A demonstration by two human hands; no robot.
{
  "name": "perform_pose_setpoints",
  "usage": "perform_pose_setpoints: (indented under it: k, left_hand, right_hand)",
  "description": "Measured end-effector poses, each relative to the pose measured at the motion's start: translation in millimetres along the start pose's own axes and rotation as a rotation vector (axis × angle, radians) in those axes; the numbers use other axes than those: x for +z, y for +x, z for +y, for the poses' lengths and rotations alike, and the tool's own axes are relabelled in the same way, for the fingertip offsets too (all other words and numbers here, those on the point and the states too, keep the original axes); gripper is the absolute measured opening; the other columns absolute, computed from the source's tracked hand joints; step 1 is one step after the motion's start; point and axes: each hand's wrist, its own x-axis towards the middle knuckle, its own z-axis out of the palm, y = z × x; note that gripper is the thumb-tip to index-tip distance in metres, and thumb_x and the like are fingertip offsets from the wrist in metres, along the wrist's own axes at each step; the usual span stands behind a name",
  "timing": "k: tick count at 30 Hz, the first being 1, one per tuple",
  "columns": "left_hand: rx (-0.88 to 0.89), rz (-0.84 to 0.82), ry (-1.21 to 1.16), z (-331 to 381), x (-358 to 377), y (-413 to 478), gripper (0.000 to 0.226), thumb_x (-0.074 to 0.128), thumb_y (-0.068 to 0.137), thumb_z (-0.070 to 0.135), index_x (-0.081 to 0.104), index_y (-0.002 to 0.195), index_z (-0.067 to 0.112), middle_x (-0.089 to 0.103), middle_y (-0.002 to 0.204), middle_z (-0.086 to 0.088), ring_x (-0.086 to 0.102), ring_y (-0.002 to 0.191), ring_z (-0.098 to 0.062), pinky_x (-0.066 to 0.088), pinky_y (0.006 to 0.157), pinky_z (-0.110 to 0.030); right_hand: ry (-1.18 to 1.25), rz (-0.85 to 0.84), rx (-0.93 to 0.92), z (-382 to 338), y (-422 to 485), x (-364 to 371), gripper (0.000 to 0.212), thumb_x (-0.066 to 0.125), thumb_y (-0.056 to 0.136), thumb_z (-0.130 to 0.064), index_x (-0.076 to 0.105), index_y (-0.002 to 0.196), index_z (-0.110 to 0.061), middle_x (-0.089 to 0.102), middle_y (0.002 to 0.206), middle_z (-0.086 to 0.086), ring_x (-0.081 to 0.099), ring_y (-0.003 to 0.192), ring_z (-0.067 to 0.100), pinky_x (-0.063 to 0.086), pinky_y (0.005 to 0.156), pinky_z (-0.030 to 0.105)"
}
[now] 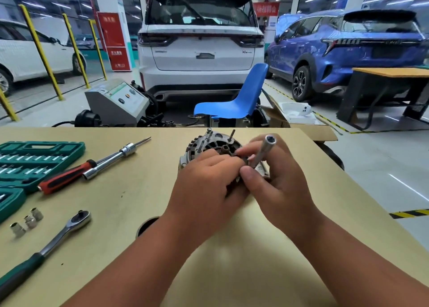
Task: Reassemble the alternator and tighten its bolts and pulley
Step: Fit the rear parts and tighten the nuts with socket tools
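Working near the far edge of the table [139, 190], the left hand [204, 181] is gripping the alternator [209, 143], its bolts [232, 135] standing proud, while the right hand [281, 188] is pinching a long socket [263, 150] held tilted; going on askew, it is risking a slip or a cross-threaded bolt.

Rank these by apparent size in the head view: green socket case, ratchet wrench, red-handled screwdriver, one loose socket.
1. green socket case, though cut off at the left edge.
2-3. ratchet wrench and red-handled screwdriver: similar length, ratchet nearer, so unranked.
4. loose socket, clearly smallest.
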Motion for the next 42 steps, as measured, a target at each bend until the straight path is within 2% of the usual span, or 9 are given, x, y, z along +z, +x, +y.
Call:
perform_pose_setpoints:
  k: [4,7,11,14,18,21,27,36,42]
  left_hand:
    - [-0.027,0.096,-0.021,-3,8,-9,0.029,0.061,0.094,0.026,0.061,0.071,0.008,0.056,0.067,0.002,0.049,0.067,-0.025,0.043,0.059,-0.039]
    - [-0.005,0.085,-0.035,-1,5,-14,0.028,0.061,0.096,0.025,0.065,0.076,0.005,0.061,0.072,0.001,0.051,0.071,-0.025,0.045,0.064,-0.039]
    - [-0.025,0.02,-0.001,-1,-3,-14,0.015,0.066,0.093,0.025,0.07,0.085,0.013,0.047,0.076,0.016,0.042,0.069,-0.013,0.036,0.065,-0.029]
    - [-0.097,-0.014,-0.018,2,-5,-14,0.013,0.068,0.092,0.031,0.075,0.095,0.02,0.051,0.073,0.019,0.044,0.065,-0.006,0.041,0.058,-0.029]
    - [-0.177,-0.024,-0.045,8,-7,-15,0.017,0.062,0.09,0.036,0.073,0.094,0.024,0.051,0.067,0.016,0.046,0.061,-0.01,0.047,0.054,-0.035]
    - [-0.198,-0.029,-0.045,9,-8,-15,0.005,0.07,0.088,0.028,0.07,0.092,0.026,0.045,0.063,0.019,0.044,0.058,-0.007,0.043,0.053,-0.03]
    - [-0.171,-0.063,-0.026,7,-11,-12,0.014,0.061,0.093,0.036,0.072,0.091,0.026,0.044,0.065,0.017,0.042,0.061,-0.01,0.04,0.055,-0.031]
    - [-0.235,-0.062,-0.05,12,-10,-13,0.025,0.068,0.089,0.04,0.043,0.083,0.044,0.045,0.06,0.022,0.047,0.059,0.003,0.031,0.053,-0.023]
    - [-0.189,-0.095,-0.046,13,-11,-13,0.012,0.061,0.091,0.038,0.07,0.094,0.03,0.05,0.066,0.017,0.047,0.06,-0.008,0.045,0.054,-0.032]
  right_hand:
    - [0.058,0.07,-0.025,2,-4,4,0.019,0.068,0.091,-0.024,0.059,0.085,-0.008,0.06,0.086,0.006,0.058,0.081,0.025,0.049,0.074,0.033]
    - [0.194,0.039,0.062,3,-5,4,0.03,0.069,0.092,-0.024,0.06,0.088,0.005,0.065,0.085,0.008,0.062,0.077,0.036,0.052,0.069,0.051]
    - [0.317,-0.086,0.078,3,1,-10,0.02,0.065,0.095,-0.021,0.068,0.099,-0.001,0.066,0.089,-0.001,0.062,0.08,0.029,0.051,0.07,0.04]
    - [0.279,-0.053,0.105,3,0,-10,0.01,0.065,0.092,-0.022,0.066,0.097,-0.014,0.063,0.083,0.001,0.059,0.073,0.028,0.049,0.066,0.036]
    - [0.154,0.059,0.12,2,-3,-1,0.038,0.071,0.087,-0.033,0.055,0.084,0.002,0.056,0.075,0.016,0.052,0.066,0.04,0.046,0.06,0.052]
    - [0.008,0.071,0.033,-1,-5,1,0.033,0.069,0.089,-0.031,0.057,0.079,-0.002,0.057,0.073,0.002,0.052,0.065,0.029,0.044,0.06,0.044]
    - [0.0,-0.002,-0.033,-3,1,-4,0.027,0.062,0.095,-0.023,0.063,0.087,0.002,0.059,0.081,0.013,0.056,0.076,0.037,0.045,0.067,0.05]
    - [-0.095,-0.034,-0.136,-12,7,-13,0.035,0.062,0.098,-0.026,0.067,0.08,0.003,0.06,0.07,0.013,0.057,0.065,0.033,0.044,0.059,0.045]
    - [-0.109,0.043,-0.109,-16,5,-13,0.036,0.069,0.094,-0.03,0.059,0.075,-0.001,0.059,0.067,0.008,0.054,0.061,0.026,0.044,0.056,0.041]
